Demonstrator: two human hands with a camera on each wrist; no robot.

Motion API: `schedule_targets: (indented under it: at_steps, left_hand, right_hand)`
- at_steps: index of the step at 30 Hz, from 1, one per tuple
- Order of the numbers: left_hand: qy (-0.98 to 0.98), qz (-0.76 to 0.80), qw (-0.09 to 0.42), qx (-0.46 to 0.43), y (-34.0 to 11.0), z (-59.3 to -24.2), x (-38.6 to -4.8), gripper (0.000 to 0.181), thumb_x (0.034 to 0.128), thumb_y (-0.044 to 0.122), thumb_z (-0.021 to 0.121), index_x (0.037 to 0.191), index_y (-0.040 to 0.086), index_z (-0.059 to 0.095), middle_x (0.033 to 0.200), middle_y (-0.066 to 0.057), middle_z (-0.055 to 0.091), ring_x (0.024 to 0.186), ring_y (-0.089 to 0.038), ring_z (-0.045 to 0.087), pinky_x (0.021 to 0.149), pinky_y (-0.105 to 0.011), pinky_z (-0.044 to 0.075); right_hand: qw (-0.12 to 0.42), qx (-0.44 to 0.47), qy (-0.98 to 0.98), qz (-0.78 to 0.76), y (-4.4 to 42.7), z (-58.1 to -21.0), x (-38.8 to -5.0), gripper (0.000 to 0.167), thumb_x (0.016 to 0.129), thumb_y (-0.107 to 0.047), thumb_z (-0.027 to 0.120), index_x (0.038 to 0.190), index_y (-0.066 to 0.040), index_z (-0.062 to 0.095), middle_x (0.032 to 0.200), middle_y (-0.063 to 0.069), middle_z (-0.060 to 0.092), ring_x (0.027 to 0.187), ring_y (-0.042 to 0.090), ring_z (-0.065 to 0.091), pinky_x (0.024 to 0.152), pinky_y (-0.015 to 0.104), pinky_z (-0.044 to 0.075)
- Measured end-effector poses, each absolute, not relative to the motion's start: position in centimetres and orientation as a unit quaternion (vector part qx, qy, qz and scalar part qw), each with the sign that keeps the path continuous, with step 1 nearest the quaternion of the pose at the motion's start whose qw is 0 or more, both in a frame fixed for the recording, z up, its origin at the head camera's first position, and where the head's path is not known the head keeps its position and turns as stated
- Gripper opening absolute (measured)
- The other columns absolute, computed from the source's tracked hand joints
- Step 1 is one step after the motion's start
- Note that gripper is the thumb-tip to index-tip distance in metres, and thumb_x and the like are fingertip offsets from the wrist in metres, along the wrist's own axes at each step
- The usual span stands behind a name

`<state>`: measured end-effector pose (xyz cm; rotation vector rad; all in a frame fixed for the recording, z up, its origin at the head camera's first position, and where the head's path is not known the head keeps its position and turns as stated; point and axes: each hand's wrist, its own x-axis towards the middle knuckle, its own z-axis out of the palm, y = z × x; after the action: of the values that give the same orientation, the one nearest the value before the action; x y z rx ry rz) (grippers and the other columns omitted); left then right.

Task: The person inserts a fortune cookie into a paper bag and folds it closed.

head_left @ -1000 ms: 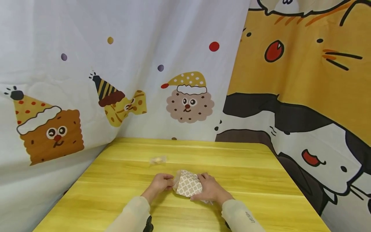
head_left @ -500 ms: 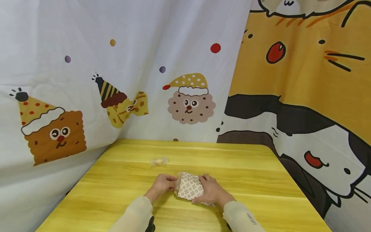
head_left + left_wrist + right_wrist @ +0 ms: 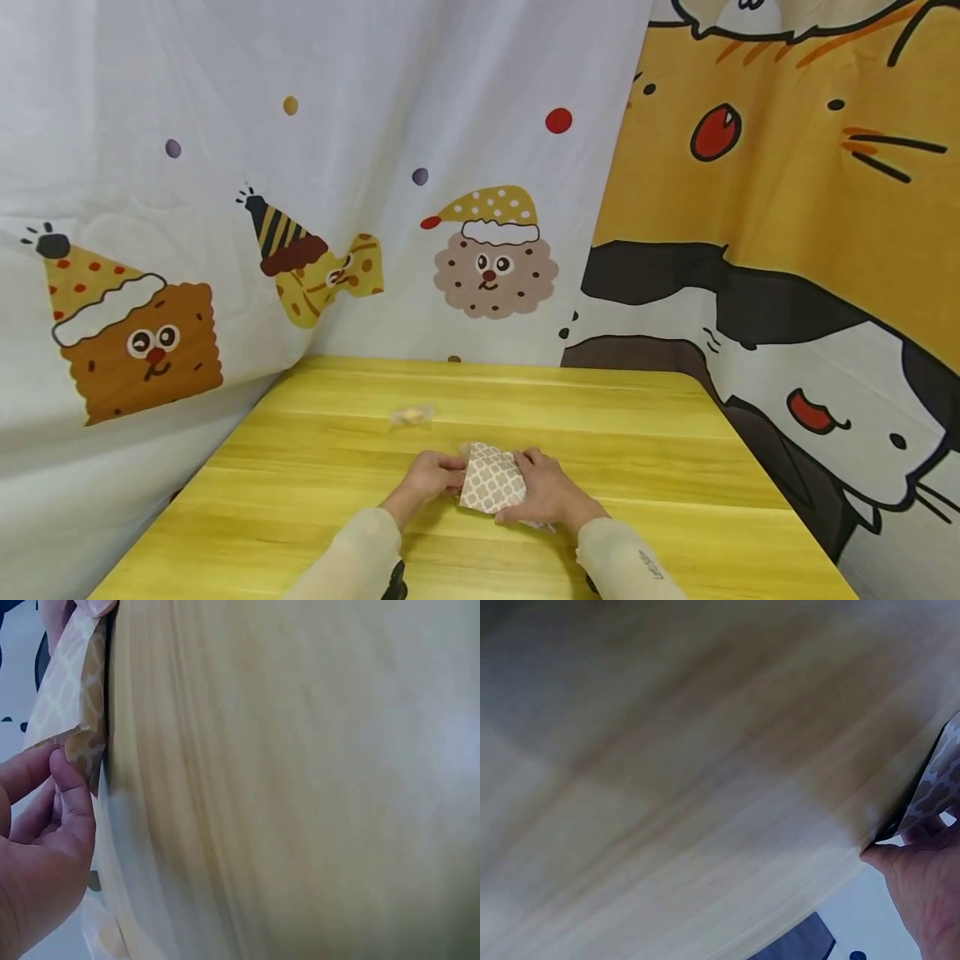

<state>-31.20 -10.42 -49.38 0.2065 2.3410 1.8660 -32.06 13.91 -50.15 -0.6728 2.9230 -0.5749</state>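
Note:
A beige and white patterned paper packet (image 3: 492, 477) lies on the yellow wood-grain table between the hands. The left hand (image 3: 431, 479) pinches its left end; in the left wrist view the thumb and index finger of that hand (image 3: 56, 847) hold a folded corner of the patterned paper (image 3: 64, 690). Spread over the right end is the right hand (image 3: 546, 492), thumb at the near side and fingers at the far side. The right wrist view shows this hand (image 3: 926, 877) gripping the packet (image 3: 939, 776), with most fingers hidden behind it.
A small clear wrapper with something pale yellow inside (image 3: 412, 416) lies on the table (image 3: 600, 408) beyond the left hand. Behind the table hang a white curtain (image 3: 360, 83) with cartoon figures and an orange cartoon cloth (image 3: 780, 192) at the right.
The left hand has shifted slightly right, closer over the packet's left end, and the translucent flap there shows less. The right hand keeps its hold on the packet.

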Motion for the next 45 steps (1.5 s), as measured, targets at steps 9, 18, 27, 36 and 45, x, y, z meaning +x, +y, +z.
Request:
schedule_targets:
  at_steps: [9, 18, 27, 36, 45]
  left_hand:
    - [0.772, 0.630, 0.054, 0.061, -11.1, -49.3, -31.5, 0.024, 0.0937, -0.006, 0.057, 0.114, -0.016, 0.064, 0.089, -0.017, 0.067, 0.069, -0.017, 0.060, 0.064, -0.030, 0.054]
    - [0.795, 0.606, 0.006, -0.016, -15.6, -48.8, -33.2, 0.031, 0.0989, 0.006, 0.060, 0.124, -0.012, 0.061, 0.110, -0.021, 0.066, 0.084, -0.028, 0.064, 0.074, -0.038, 0.056]
    - [0.789, 0.608, -0.038, -0.077, -20.4, -48.4, -35.5, 0.047, 0.1025, 0.019, 0.057, 0.139, -0.009, 0.049, 0.124, -0.029, 0.056, 0.095, -0.037, 0.058, 0.074, -0.041, 0.052]
    - [0.757, 0.640, -0.043, -0.127, -21.5, -48.8, -37.2, 0.055, 0.1018, 0.020, 0.058, 0.143, -0.012, 0.041, 0.097, -0.019, 0.063, 0.071, -0.018, 0.057, 0.066, -0.031, 0.051]
    - [0.732, 0.671, -0.036, -0.112, -20.2, -49.1, -38.7, 0.059, 0.1029, 0.020, 0.056, 0.147, -0.014, 0.033, 0.108, -0.030, 0.063, 0.078, -0.023, 0.066, 0.065, -0.029, 0.055]
  right_hand:
    - [0.051, -0.212, 0.958, -0.187, 14.3, -50.5, -32.3, 0.122, 0.067, -0.079, 0.071, 0.154, -0.002, 0.033, 0.146, 0.018, 0.039, 0.132, 0.043, 0.040, 0.101, 0.057, 0.042]
    - [0.051, -0.213, 0.958, -0.183, 14.1, -50.0, -32.4, 0.122, 0.067, -0.079, 0.071, 0.153, -0.002, 0.033, 0.146, 0.020, 0.039, 0.131, 0.043, 0.041, 0.101, 0.057, 0.042]
    - [0.058, -0.204, 0.959, -0.188, 14.0, -49.9, -32.2, 0.122, 0.066, -0.079, 0.072, 0.154, -0.003, 0.033, 0.147, 0.019, 0.038, 0.133, 0.043, 0.039, 0.102, 0.057, 0.041]
    - [0.072, -0.207, 0.956, -0.196, 13.9, -49.9, -32.3, 0.121, 0.067, -0.077, 0.072, 0.154, -0.003, 0.031, 0.148, 0.019, 0.037, 0.133, 0.044, 0.038, 0.101, 0.058, 0.042]
    - [0.059, -0.209, 0.958, -0.187, 13.8, -49.6, -32.1, 0.122, 0.066, -0.077, 0.074, 0.153, -0.001, 0.034, 0.144, 0.019, 0.040, 0.130, 0.043, 0.041, 0.101, 0.057, 0.042]
